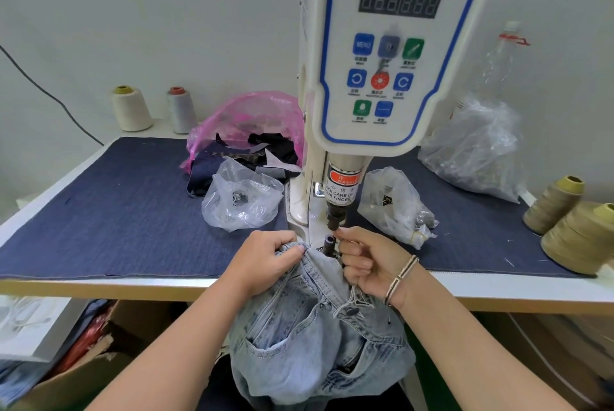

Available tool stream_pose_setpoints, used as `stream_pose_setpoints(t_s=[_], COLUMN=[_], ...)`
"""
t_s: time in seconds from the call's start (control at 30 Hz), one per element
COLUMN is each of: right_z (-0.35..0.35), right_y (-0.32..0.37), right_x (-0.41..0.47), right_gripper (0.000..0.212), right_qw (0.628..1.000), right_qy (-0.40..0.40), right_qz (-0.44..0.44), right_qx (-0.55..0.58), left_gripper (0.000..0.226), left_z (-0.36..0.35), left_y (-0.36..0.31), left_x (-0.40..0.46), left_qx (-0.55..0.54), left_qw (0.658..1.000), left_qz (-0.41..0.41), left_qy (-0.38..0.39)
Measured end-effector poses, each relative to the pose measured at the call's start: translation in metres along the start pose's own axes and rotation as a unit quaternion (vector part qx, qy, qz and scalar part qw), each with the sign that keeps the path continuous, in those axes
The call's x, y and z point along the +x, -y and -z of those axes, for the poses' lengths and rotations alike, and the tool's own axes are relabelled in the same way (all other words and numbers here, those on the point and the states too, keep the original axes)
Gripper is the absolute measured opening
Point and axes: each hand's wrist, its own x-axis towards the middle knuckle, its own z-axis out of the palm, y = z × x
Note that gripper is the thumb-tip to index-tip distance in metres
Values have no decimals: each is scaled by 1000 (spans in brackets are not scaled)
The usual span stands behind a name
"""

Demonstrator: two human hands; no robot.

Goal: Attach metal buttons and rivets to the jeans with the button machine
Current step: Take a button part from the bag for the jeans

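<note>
A garment workshop, seen at one workstation. A white column machine labelled "SERVO BUTTON MACHINE", with a digital display and coloured control keys, stands on a work table covered with dark blue denim cloth. Cones of sewing thread line the table's edges. Clear plastic bags of small metal fittings and a pink bag of fabric scraps lie beside the machine. Light-wash jeans hang over the table's front edge.
</note>
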Motion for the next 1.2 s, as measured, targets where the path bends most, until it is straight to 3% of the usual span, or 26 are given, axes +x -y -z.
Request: stream_pose_setpoints(t_s=[0.2,0.33,0.4,0.5,0.57,0.63,0.7,0.73,0.8,0.83,0.87,0.97,1.03,1.1,1.2], right_z=[-5,-8,-7,-14,-27,-53,-81,-93,-112,-119,-124,-120,-118,-116,-117], right_y=[2,2,0,-12,-25,-33,-32,-28,-16,-9,-3,6,5,0,-7], right_x=[-4,-13,-21,-34,-39,-38,-22,-6,32,51,70,124,144,157,168], right_gripper=[13,11,19,53,50,34,15,18,21,21,21,21,20,27,27], right_qw=[1000,990,977,960,976,995,984,959,878,840,805,682,593,549,530], right_qy=[-12,-2,7,49,56,76,91,62,-34,-62,-76,-107,-125,-134,-151], right_qz=[2,-38,-43,-22,-29,-37,45,110,206,221,220,172,139,144,176], right_qx=[2,139,210,274,207,50,-145,-252,-431,-492,-545,-703,-783,-812,-816], left_gripper=[37,37,38,37,36,36,30,24,23,17,11,36,41,35,27], left_z=[0,1,-3,3,11,0,-9,-2,-10,-5,3,3,-1,2,3], left_y=[0,2,-2,-3,-7,-14,-13,-18,-3,-10,-13,-1,0,1,2], left_x=[0,1,-1,1,1,2,-18,-23,-12,-2,1,5,6,7,6], left_qx=[-2,-7,-2,-14,-29,-32,-2,-43,3,-34,-49,-84,-80,-99,-114], left_qw=[1000,1000,1000,1000,999,993,980,967,985,990,992,993,995,992,991], left_qz=[0,11,3,19,39,113,199,252,156,125,118,82,64,71,70], left_qy=[3,4,1,14,14,8,-14,-15,-71,-60,-10,-14,-3,-11,-18])
